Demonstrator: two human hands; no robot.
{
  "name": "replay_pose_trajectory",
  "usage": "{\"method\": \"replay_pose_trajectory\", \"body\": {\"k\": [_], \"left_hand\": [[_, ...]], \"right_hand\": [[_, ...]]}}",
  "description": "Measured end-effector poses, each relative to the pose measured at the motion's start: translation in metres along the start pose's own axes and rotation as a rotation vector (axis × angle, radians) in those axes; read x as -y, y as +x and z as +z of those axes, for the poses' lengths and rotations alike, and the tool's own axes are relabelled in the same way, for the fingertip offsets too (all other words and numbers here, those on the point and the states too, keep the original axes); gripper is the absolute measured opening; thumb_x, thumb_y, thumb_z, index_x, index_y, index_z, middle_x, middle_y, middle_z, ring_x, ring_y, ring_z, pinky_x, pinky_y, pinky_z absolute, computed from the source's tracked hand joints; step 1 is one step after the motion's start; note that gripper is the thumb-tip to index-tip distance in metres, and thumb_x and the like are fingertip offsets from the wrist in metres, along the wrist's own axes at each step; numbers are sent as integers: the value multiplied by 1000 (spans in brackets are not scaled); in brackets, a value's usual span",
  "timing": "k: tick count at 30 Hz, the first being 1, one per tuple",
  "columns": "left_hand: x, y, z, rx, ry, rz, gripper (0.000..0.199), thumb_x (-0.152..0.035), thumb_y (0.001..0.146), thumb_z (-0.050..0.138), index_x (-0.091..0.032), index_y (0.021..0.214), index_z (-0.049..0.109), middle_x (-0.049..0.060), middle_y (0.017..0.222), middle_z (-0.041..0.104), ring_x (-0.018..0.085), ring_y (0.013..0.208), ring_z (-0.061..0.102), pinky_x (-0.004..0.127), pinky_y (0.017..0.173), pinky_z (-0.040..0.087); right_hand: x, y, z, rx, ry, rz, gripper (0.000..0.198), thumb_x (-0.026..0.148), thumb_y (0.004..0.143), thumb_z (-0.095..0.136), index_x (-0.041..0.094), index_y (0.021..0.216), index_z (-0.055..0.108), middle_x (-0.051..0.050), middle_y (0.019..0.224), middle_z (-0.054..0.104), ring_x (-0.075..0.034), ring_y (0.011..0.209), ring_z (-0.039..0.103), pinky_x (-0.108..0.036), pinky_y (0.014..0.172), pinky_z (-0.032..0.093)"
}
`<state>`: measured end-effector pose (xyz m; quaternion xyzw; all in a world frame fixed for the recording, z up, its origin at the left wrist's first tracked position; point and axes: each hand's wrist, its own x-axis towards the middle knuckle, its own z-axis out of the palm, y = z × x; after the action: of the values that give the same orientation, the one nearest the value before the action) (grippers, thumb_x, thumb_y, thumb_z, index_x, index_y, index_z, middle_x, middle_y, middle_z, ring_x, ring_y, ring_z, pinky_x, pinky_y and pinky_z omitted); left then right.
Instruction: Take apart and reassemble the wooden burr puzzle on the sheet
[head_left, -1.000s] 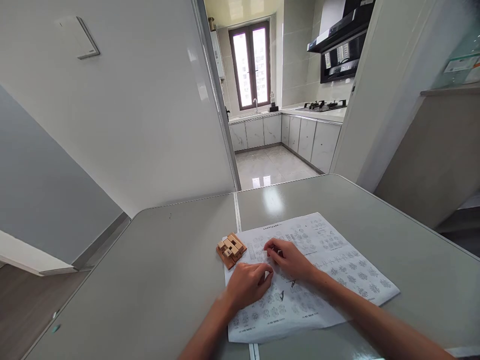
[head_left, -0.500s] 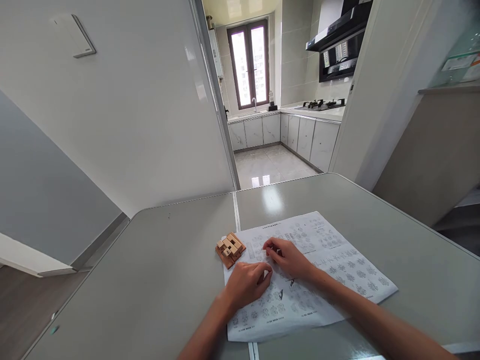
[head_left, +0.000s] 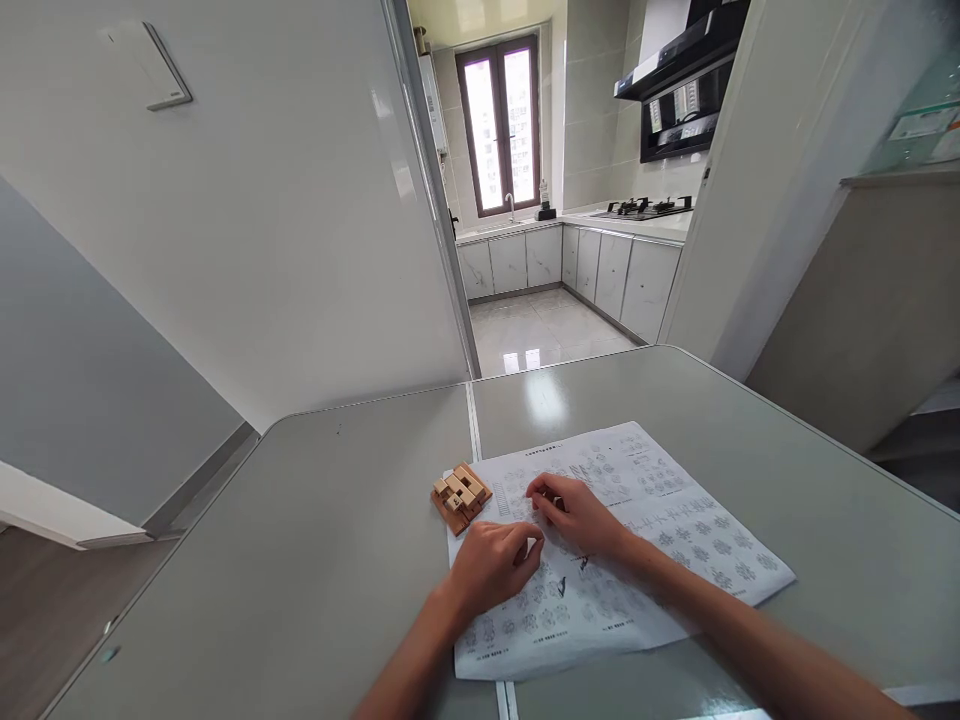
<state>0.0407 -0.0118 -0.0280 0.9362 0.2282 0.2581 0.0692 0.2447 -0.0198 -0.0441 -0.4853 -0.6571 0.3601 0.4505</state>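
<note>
A sheet of white paper, printed with rows of small line diagrams, lies on the table under both hands. My left hand rests on its near left part with fingers curled inward. Just beyond it and to the right, my right hand lies on the paper, fingers bent and drawn together. The hands are close but apart; whether anything small is inside either one is hidden. Beside the paper's left edge sits a wooden block puzzle, pale blocks on a reddish-brown wooden base, nearest to my left hand but untouched.
The grey table has a light seam running across it. A white wall panel stands at the far left. Past the table's far edge, a doorway leads to a kitchen with cabinets and a gas hob.
</note>
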Motion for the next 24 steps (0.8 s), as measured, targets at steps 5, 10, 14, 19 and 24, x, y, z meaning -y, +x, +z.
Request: {"method": "replay_pose_trajectory", "body": {"k": [5, 10, 14, 19, 24], "left_hand": [[-2, 0, -4, -95, 19, 6, 7, -18, 96, 57, -22, 96, 63, -7, 58, 65, 10, 49, 63, 23, 53, 39], [-2, 2, -7, -130, 12, 2, 7, -18, 96, 57, -22, 96, 63, -8, 56, 63, 9, 48, 62, 23, 53, 40], [0, 1, -9, -159, 4, -2, 7, -18, 96, 58, -22, 97, 63, -8, 56, 62, 9, 48, 62, 23, 54, 41], [8, 1, -20, -242, 18, -51, 8, -18, 96, 58, -22, 95, 64, -7, 57, 60, 10, 50, 59, 23, 58, 44], [17, 5, -33, -326, 148, -211, 14, -26, 92, 66, -23, 106, 63, 3, 84, 68, 21, 83, 66, 35, 81, 50]], "right_hand": [[1, 0, 0, -1, -17, -9, 14, 25, 95, 51, 22, 91, 64, 0, 76, 67, -17, 68, 59, -29, 65, 47], [0, -1, 0, 7, -22, -9, 15, 26, 96, 51, 22, 94, 65, 0, 79, 68, -17, 69, 60, -30, 66, 48], [-3, 0, 1, 15, -7, 4, 15, 26, 97, 50, 22, 95, 64, 0, 76, 67, -17, 66, 61, -30, 64, 48], [-6, 0, 2, 17, 10, 11, 15, 27, 97, 50, 22, 95, 64, 1, 75, 66, -17, 64, 60, -29, 63, 48], [-4, -2, 1, 18, 16, 19, 15, 27, 97, 49, 22, 95, 63, 0, 74, 66, -17, 63, 60, -30, 63, 49]]}}
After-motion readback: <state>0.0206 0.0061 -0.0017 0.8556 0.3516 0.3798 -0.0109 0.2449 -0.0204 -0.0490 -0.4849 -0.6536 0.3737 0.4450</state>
